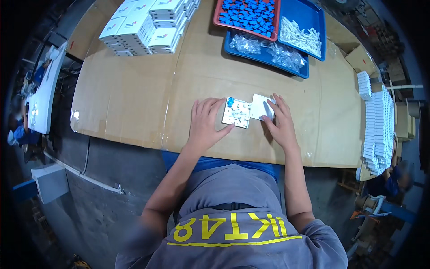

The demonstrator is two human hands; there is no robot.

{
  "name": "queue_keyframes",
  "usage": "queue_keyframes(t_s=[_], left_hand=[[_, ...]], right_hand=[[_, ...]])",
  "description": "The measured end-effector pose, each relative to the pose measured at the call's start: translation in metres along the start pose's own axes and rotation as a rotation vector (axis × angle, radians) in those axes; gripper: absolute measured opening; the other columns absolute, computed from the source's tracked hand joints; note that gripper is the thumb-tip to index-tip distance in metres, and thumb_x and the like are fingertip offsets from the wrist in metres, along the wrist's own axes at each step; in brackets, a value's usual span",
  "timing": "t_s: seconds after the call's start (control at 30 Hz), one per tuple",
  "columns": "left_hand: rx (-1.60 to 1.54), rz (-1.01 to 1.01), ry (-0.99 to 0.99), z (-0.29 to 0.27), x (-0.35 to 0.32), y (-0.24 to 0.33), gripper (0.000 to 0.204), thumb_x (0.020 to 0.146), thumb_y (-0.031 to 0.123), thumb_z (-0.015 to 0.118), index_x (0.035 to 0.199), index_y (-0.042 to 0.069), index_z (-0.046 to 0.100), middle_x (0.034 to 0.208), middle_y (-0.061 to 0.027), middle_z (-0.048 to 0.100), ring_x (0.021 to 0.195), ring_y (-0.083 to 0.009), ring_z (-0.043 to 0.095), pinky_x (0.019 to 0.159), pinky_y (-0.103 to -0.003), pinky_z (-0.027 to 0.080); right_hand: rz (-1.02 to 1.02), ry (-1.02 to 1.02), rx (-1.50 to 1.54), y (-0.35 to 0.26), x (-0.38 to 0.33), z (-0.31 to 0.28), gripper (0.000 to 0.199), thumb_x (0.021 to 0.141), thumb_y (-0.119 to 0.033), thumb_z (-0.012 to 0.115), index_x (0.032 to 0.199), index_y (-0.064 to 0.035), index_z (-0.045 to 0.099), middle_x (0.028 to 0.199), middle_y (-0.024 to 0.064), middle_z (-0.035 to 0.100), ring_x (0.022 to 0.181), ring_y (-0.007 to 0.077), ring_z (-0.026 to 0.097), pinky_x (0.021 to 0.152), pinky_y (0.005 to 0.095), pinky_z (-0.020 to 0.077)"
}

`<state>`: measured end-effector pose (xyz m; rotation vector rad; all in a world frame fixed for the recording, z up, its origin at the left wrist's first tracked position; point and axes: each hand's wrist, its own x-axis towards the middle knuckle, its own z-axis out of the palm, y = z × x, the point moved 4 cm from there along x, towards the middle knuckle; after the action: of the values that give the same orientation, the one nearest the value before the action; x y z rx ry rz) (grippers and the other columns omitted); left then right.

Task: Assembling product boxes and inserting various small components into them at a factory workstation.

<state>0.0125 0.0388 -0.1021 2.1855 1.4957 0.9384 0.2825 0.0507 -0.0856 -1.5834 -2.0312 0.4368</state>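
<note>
A small, shallow white plastic box (237, 113) lies on the cardboard-covered table with its inside facing up. A blue connector (230, 102) sits in its upper left corner, and small white parts fill much of the rest. My left hand (206, 125) is at the box's left side, its index finger by the upper corner and its thumb by the lower edge. Right beside the box is a flat white cover (260, 107). My right hand (282, 123) grips this cover at its right side, thumb below and fingers on top.
At the back, a red tray (216, 21) of blue connectors and a blue tray (321, 33) of white pieces overlap another blue tray (268, 64) with clear plastic bags. Stacked white boxes (139, 29) stand back left. Rows of white units (378, 127) line the right edge.
</note>
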Motion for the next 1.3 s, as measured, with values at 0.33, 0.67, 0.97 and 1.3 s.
queue_keyframes(t_s=[0.33,0.67,0.97,1.3], left_hand=[[0.168,-0.188,0.007,0.029,-0.004,0.051,0.104,0.069,0.053,0.089,0.150,0.006,0.043,0.124,-0.0196,0.050,0.120,-0.0383,0.048,0.109,-0.056,0.033],[-0.381,-0.181,0.150,0.005,-0.013,0.043,0.089,0.080,0.016,0.080,0.155,0.001,0.034,0.141,-0.0221,0.044,0.135,-0.0391,0.046,0.114,-0.047,0.039],[-1.360,-0.610,0.180,0.015,-0.026,0.030,0.068,0.105,0.047,0.049,0.158,0.005,0.035,0.143,-0.0131,0.054,0.133,-0.0273,0.055,0.113,-0.044,0.044],[-1.926,-0.955,-0.070,0.027,-0.030,0.038,0.078,0.104,0.071,0.031,0.145,0.009,0.054,0.135,-0.0155,0.065,0.119,-0.0338,0.066,0.098,-0.051,0.054]], right_hand=[[0.049,-0.178,0.114,0.017,0.001,-0.004,0.049,0.085,-0.020,0.084,0.130,-0.0067,0.070,0.157,0.0152,0.050,0.146,0.0349,0.044,0.116,0.0443,0.0421],[0.405,-0.288,0.221,0.001,-0.003,-0.033,0.031,0.099,-0.029,0.071,0.100,0.0016,0.075,0.080,0.0175,0.069,0.074,0.0310,0.067,0.073,0.0392,0.0527],[0.137,0.096,0.037,-0.009,-0.019,-0.010,0.037,0.093,-0.032,0.076,0.115,-0.0028,0.073,0.120,0.0191,0.068,0.110,0.0336,0.064,0.092,0.0412,0.0526],[0.110,0.164,0.244,-0.022,-0.027,-0.011,0.062,0.077,-0.025,0.091,0.132,-0.0072,0.068,0.148,0.0183,0.056,0.131,0.0376,0.057,0.108,0.0469,0.0496]])
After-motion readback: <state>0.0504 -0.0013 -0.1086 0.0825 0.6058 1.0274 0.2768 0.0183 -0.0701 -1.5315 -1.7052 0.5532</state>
